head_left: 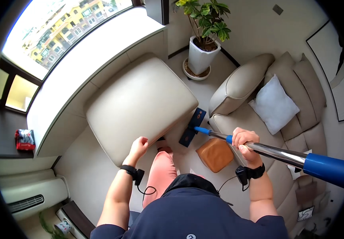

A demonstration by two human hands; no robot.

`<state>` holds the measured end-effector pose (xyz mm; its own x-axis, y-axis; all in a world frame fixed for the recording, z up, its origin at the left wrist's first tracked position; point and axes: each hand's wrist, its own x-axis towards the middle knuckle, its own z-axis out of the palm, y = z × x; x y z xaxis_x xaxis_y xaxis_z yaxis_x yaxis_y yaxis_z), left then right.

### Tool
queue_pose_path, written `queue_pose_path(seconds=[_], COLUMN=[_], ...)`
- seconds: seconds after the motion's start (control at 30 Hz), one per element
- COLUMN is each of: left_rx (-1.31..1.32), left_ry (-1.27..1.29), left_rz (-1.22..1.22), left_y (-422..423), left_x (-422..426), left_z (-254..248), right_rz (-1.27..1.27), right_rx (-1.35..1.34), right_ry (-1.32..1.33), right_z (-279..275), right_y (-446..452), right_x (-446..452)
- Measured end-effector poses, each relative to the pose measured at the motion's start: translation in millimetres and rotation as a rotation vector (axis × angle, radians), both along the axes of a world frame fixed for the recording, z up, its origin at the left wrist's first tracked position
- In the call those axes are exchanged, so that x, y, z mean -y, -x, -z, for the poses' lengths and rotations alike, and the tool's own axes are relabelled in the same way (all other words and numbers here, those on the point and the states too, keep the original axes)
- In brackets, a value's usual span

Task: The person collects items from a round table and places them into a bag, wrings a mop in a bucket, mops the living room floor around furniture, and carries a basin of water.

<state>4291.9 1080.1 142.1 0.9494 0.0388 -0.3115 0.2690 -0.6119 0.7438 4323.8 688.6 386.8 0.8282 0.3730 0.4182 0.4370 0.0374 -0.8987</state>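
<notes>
We look down at a mop (281, 153) slanting from the right edge to the floor (80, 159), its blue head (192, 126) lying between a beige footrest (140, 101) and a sofa (243, 123). Our right hand (245, 141) is wrapped around the silver pole. Our left hand (139, 147) is loosely curled near the footrest's edge, with nothing visible in it; we cannot tell how tightly its fingers close.

With one hand gripping, we judge the pole could twist if the head catches on the footrest or sofa. A sideways swing might bump the brown stool (215, 155) just below the pole. Our foot (165, 148), near the head, could be knocked, and a loose wrist cable (150, 188) could snag.

Counting: one mop, one footrest, one sofa, one stool, two wristbands (128, 170), two cables, one large white cushion (275, 104) and one potted plant (202, 57) in the corner.
</notes>
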Motion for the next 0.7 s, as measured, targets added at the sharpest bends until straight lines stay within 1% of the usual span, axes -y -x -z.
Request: queue_pose_path(seconds=[0.07,0.1,0.13,0.23,0.27,0.33,0.4,0.43,0.53,0.6,0.67,0.7], left_rx=[-0.023,0.0,-0.033,-0.1,-0.127,-0.173,-0.214,-0.21,-0.195,-0.185,-0.101,-0.105], left_ry=[-0.054,-0.094,-0.082,-0.163,-0.181,-0.213,-0.252,-0.255,-0.255,-0.248,-0.268,-0.269], left_rz=[0.13,0.231,0.278,0.412,0.435,0.482,0.521,0.513,0.487,0.476,0.465,0.472], left_y=[-86.5,-123.9,-155.9,-219.0,-233.5,-253.4,-261.1,-262.4,-269.4,-274.0,-287.6,-296.0], left_x=[12.0,20.8,29.5,62.1,72.5,93.5,110.6,117.5,135.4,145.7,154.6,159.0], left_z=[5.1,1.9,7.4,28.1,37.4,58.3,80.9,92.8,112.6,125.6,144.6,157.0], right_rz=[0.033,0.038,0.04,0.105,0.141,0.218,0.251,0.259,0.734,0.861,0.986,0.997], right_rx=[-0.031,-0.009,0.007,-0.046,-0.056,-0.098,-0.078,-0.089,-0.013,0.074,0.079,0.111], right_ry=[0.035,0.112,0.187,0.333,0.406,0.45,0.357,0.352,-0.133,-0.259,-0.225,-0.198], right_z=[3.6,5.9,9.2,26.0,32.5,43.6,53.4,55.8,71.8,83.2,89.2,92.9], right_y=[-49.5,-69.4,-83.8,-99.6,-102.7,-105.8,-105.7,-105.3,-98.4,-98.1,-92.1,-90.6], right_x=[-5.2,-5.1,-4.0,8.9,13.3,18.9,27.7,29.6,29.7,40.5,52.7,58.1])
